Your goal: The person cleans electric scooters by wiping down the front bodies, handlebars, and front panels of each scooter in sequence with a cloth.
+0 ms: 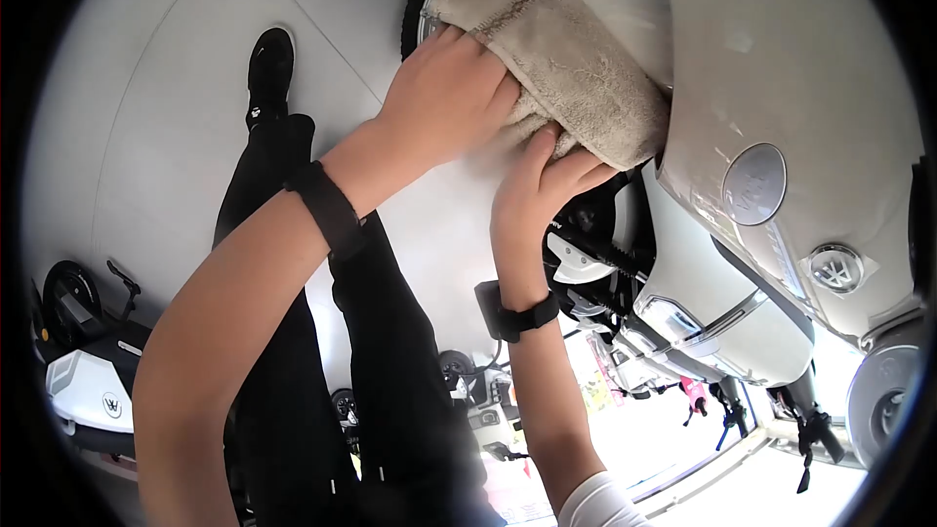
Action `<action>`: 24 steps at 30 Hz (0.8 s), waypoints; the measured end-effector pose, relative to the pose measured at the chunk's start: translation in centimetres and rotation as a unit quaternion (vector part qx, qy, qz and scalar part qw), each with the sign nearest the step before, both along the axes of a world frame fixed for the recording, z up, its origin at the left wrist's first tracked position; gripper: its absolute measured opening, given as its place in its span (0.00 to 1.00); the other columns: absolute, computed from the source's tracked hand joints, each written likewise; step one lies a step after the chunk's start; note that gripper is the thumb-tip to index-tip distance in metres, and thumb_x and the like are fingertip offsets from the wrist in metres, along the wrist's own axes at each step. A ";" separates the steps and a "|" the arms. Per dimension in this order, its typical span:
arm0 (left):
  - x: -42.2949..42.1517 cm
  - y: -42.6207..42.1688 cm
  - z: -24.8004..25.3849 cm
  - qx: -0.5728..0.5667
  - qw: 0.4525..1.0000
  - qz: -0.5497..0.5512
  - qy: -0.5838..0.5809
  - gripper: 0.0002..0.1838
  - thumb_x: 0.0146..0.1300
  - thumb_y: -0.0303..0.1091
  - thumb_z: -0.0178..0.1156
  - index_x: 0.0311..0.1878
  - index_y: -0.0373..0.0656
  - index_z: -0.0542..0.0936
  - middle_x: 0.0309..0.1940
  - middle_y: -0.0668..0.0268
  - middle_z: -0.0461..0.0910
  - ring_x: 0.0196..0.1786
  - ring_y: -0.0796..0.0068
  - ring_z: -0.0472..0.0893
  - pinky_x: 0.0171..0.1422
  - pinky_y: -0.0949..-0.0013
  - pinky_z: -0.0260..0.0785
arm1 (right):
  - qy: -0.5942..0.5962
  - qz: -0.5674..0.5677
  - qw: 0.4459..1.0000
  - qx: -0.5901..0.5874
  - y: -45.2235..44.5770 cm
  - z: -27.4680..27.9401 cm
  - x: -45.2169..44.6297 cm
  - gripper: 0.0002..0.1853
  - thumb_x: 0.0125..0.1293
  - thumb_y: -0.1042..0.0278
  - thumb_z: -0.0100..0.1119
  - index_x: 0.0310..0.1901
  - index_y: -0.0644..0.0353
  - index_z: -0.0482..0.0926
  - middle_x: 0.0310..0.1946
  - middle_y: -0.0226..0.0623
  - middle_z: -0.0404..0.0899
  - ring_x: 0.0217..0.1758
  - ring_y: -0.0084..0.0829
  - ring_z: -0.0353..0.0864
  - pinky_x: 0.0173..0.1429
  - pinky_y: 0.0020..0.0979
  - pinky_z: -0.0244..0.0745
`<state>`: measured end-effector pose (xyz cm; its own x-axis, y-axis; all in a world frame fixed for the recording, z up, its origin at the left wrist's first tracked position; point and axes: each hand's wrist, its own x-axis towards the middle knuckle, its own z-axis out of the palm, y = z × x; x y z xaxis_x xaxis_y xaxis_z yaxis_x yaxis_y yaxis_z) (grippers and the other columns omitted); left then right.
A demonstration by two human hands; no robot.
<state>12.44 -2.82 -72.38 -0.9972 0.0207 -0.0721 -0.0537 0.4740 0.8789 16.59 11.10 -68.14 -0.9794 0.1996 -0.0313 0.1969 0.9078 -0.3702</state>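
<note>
A beige terry towel (576,59) with a brown stitched band lies draped over the front fender of a cream scooter (703,59), above its wheel. My left hand (449,93) is closed at the towel's near edge, fingers tucked against the cloth and partly hidden. My right hand (547,181) grips a bunched fold of the same towel, its thumb on top and fingertips partly covered. Both wrists carry black bands. Part of the black tyre (420,10) shows beside the towel.
A round badge (754,183) and a chrome emblem (835,269) sit on the scooter's body. More scooters (722,332) stand beyond it, and a white-and-black one (88,390) is at lower left. My black shoe (270,68) rests on the pale tiled floor (166,88).
</note>
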 end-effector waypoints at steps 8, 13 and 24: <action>-7.2 3.5 -0.3 0.098 0.986 0.095 0.097 0.16 0.66 0.38 0.55 0.47 0.37 0.85 0.55 0.52 0.82 0.63 0.48 0.75 0.76 0.47 0.61 | 0.045 0.115 0.979 0.163 0.3 -0.3 -1.9 0.41 0.77 0.53 0.56 0.75 0.79 0.52 0.73 0.74 0.52 0.75 0.70 0.53 0.77 0.61 0.50; 2.1 3.1 5.4 0.048 0.994 -0.028 -0.091 0.33 0.71 0.42 0.59 0.75 0.38 0.68 0.76 0.47 0.65 0.80 0.39 0.59 0.85 0.38 0.45 | 0.007 -0.073 0.982 -0.176 2.9 -1.1 2.2 0.36 0.78 0.55 0.57 0.75 0.72 0.57 0.77 0.60 0.55 0.81 0.53 0.55 0.81 0.52 0.52; -1.4 4.6 4.2 -0.088 0.991 -0.078 0.071 0.24 0.66 0.45 0.62 0.61 0.44 0.83 0.60 0.56 0.81 0.66 0.46 0.74 0.78 0.43 0.58 | 0.149 -0.060 0.982 -0.103 1.5 -1.4 -1.4 0.31 0.81 0.55 0.51 0.71 0.75 0.63 0.71 0.58 0.65 0.74 0.51 0.64 0.76 0.51 0.55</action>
